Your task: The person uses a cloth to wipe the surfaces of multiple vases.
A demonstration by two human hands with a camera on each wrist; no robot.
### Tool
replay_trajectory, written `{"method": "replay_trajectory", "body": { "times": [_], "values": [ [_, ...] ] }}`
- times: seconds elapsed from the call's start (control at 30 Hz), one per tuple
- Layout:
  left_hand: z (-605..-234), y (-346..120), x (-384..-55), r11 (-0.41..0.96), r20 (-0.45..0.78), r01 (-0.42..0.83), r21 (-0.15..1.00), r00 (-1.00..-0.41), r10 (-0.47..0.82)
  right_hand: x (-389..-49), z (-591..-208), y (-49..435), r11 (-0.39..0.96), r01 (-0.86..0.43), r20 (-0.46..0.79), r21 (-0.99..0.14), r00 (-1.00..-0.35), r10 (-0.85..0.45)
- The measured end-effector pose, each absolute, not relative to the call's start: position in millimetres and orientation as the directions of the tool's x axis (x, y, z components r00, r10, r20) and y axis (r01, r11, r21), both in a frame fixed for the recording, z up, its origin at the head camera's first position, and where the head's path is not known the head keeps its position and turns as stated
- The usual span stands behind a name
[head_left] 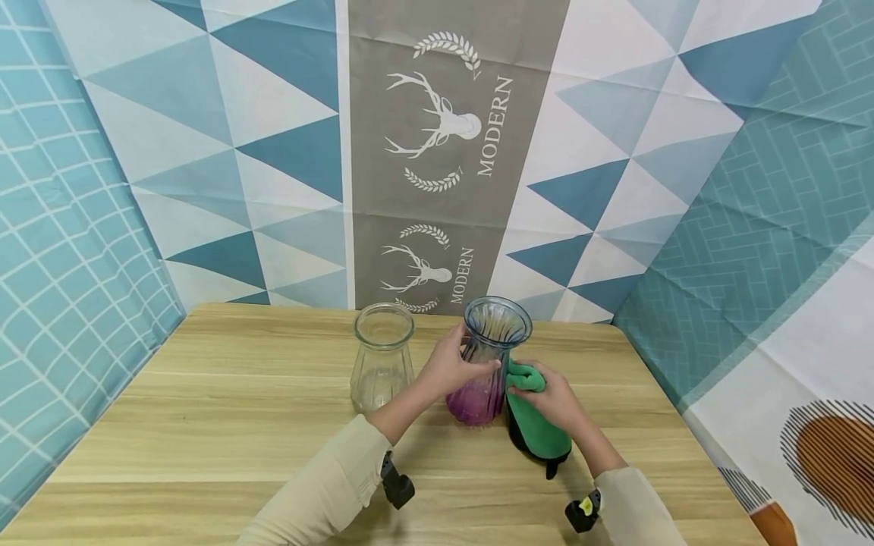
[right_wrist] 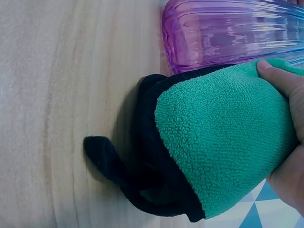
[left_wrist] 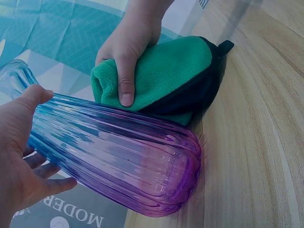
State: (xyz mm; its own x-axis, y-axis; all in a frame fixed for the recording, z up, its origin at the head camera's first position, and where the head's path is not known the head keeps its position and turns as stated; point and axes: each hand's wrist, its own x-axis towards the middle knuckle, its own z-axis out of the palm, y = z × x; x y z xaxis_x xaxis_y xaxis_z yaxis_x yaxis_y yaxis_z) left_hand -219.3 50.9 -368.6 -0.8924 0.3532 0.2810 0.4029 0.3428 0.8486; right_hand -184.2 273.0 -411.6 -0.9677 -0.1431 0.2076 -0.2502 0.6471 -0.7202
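Note:
A ribbed glass vase point(head_left: 476, 396), blue at its flared top and pink-purple at the base, stands upright on the wooden table. My left hand point(head_left: 451, 365) grips it below the rim, thumb on the near side and fingers around the far side. In my right hand point(head_left: 556, 398) is a folded green cloth point(head_left: 539, 428) with a black border and a small black loop, pinched near its upper end. The cloth lies along the right side of the vase, as the left wrist view shows. Its lower end hangs close to the tabletop.
A clear glass vase point(head_left: 382, 371) stands to the left, partly behind my left forearm. The wooden table point(head_left: 225, 425) ends at a patterned curtain point(head_left: 287, 152) at the back, with more patterned fabric on both sides.

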Motion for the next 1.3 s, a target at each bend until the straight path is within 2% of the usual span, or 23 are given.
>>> {"method": "replay_trajectory", "body": {
  "times": [0.43,0.77,1.0,1.3],
  "values": [
    [-369,53,-220,0.361,0.276,0.406,0.840,-0.891,0.360,-181,-397,272,0.631,-0.267,0.239,-0.728,-0.962,-0.132],
    [-370,55,-219,0.367,0.280,0.414,0.833,-0.888,0.366,-180,-378,270,0.633,-0.226,0.242,-0.741,-0.968,-0.062],
    [-369,55,-219,0.351,0.283,0.419,0.838,-0.882,0.376,-179,-362,267,0.617,-0.276,0.316,-0.737,-0.948,-0.046],
    [-368,55,-218,0.355,0.291,0.426,0.832,-0.880,0.375,-179,-357,265,0.609,-0.287,0.330,-0.739,-0.943,-0.044]
  ]
}}
